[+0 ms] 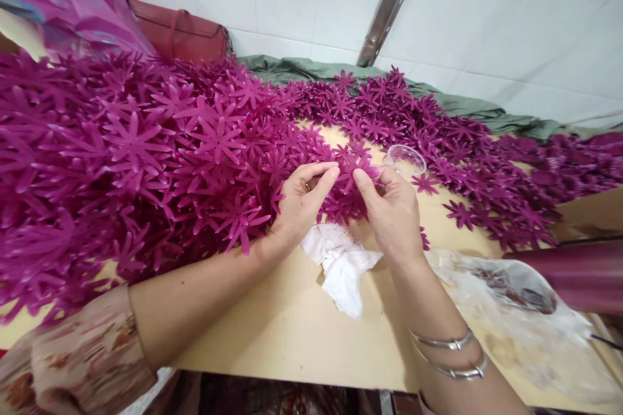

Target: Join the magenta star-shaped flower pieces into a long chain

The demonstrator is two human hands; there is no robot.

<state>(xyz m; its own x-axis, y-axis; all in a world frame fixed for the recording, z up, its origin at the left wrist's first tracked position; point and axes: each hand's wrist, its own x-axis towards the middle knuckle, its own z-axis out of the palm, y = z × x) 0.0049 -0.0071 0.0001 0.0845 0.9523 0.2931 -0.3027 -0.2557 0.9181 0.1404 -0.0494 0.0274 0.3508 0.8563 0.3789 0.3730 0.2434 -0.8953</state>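
Between my two hands is a magenta artificial flower layer (351, 172) with narrow, pale-tipped petals. My right hand (395, 211) pinches its right side between thumb and fingers. The thumb and forefinger of my left hand (302, 201) are pressed together close to its left edge; whether they grip a petal or something tiny is hidden. A large heap of the same flower layers (185, 142) reaches up against my left wrist and forearm. Below my hands, a crumpled white cloth (341, 262) lies on the pale tabletop (292, 331).
Behind my right hand sits a clear plastic dish (406, 159). More flower layers (438, 136) run along the back to the right. A clear plastic bag (525, 331) lies at right beside a magenta roll (569, 282). A red handbag (180, 29) rests by the tiled wall (302, 0).
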